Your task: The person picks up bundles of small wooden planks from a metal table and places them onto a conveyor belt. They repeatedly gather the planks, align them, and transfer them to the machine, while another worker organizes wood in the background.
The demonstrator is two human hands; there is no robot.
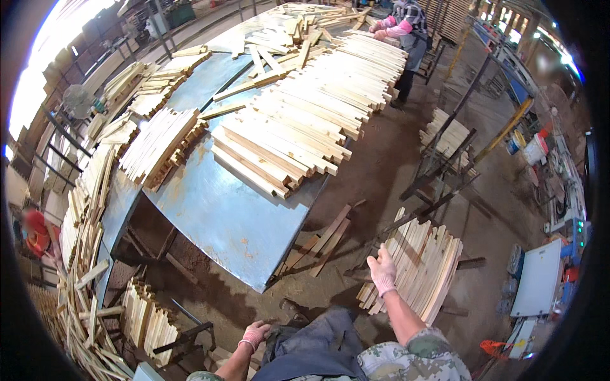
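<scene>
While poised with the right hand (pixel 383 272), loosely open, over the near-right stack of wooden strips (pixel 433 261) — laid lengthwise near to far — holds the left hand (pixel 255 334) apart by the trousers (pixel 318 340), cannot tell if gripping.

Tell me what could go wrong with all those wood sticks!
The long, pale wooden strips lie with uneven ends along one side of the blue, metal-topped table, so someone passing might bump them loose.

The loose, tangled heap of pale wooden strips at the left might slide if one is pulled.

The right hand in a pinkish knitted glove is close to a stack of pale, squared strips; a rough edge could perhaps give it a splinter.
</scene>
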